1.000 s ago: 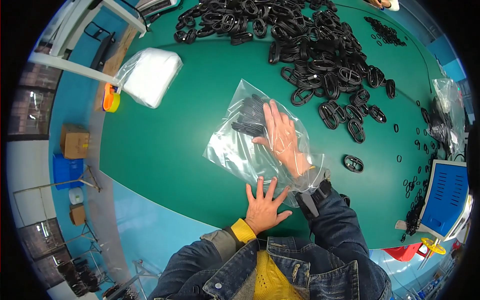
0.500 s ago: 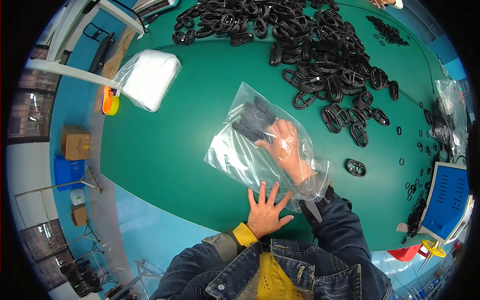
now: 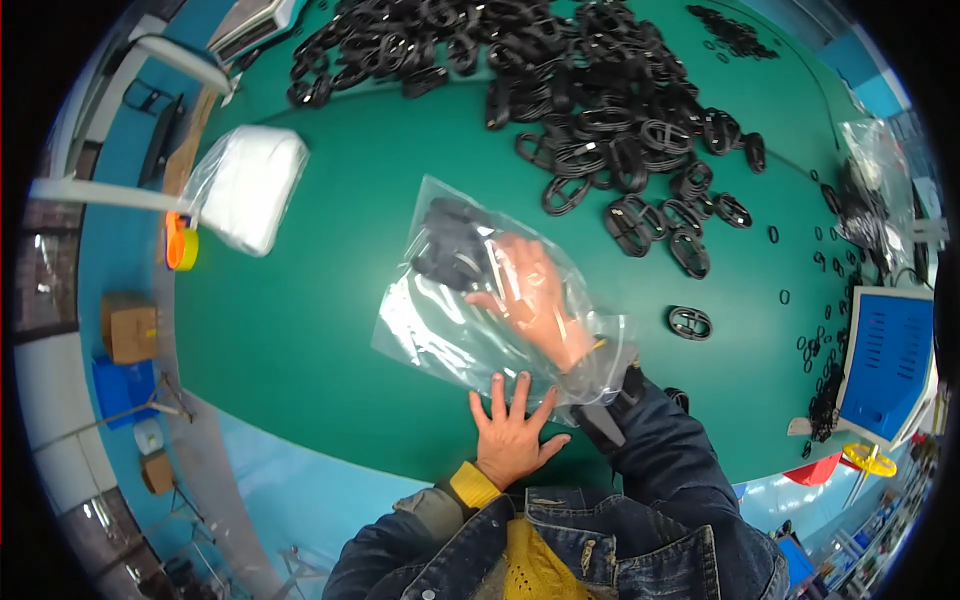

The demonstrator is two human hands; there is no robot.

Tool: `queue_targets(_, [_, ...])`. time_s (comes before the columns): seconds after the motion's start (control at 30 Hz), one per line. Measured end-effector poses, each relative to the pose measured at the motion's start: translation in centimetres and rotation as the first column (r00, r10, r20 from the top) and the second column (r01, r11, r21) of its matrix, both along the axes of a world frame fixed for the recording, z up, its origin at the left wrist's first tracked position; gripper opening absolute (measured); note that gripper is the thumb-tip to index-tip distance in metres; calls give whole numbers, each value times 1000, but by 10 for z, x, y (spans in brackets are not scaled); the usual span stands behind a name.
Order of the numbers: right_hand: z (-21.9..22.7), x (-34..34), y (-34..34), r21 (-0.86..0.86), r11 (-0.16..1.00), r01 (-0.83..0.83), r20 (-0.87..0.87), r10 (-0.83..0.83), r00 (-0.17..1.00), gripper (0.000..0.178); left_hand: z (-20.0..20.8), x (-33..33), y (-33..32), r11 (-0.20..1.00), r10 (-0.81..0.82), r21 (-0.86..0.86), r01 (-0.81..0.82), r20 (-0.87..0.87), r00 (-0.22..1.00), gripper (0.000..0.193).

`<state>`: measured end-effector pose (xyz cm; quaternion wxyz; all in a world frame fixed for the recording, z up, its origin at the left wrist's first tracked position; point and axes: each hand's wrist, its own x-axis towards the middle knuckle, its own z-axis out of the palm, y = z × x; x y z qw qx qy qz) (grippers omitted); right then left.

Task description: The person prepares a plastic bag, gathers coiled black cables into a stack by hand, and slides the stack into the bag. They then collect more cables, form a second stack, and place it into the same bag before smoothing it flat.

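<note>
A clear plastic bag (image 3: pixel 415 325) lies on the green table in front of me, with a bundle of black coiled cables (image 3: pixel 450 240) inside its far left end. My right hand (image 3: pixel 535 300) is in the bag up to the wrist, seen through the film. Its fingers are stretched out beside the cables, the thumb apart and pointing left. My left hand (image 3: pixel 510 440) rests flat with fingers spread, its fingertips at the bag's near edge. One loose cable coil (image 3: pixel 690 322) lies to the right of the bag.
A large heap of black cable coils (image 3: pixel 600 110) covers the far side. On the left sit a stack of white bags (image 3: pixel 250 190) and a yellow-orange tape roll (image 3: pixel 180 248). A blue-fronted machine (image 3: pixel 890 370) stands at right, near scattered small black rings (image 3: pixel 830 390).
The whole view has turned slightly, shifting the table's things leftward. My right hand stays in the bag beside the cables, now more blurred. My left hand remains spread at the bag's edge.
</note>
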<state>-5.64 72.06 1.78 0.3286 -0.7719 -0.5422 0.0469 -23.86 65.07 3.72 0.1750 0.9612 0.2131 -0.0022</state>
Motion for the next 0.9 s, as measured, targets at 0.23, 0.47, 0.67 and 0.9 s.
queue_targets(0.23, [-10,5,-6,108,964,-243,65,237,969,41,-3,-7,3,1000,16,-18,-16,5,1000,62])
queue_targets(0.47, [0,-5,-3,37,970,-239,71,236,969,36,-1,-6,3,998,49,-44,-49,0,999,63])
queue_targets(0.67, [-14,4,-10,139,921,-364,-46,373,927,39,-1,-7,1,997,61,-53,-60,7,998,64])
queue_targets(0.9, [5,-5,-4,-150,928,-340,76,354,932,37,-4,-5,4,998,45,-54,-44,7,999,63])
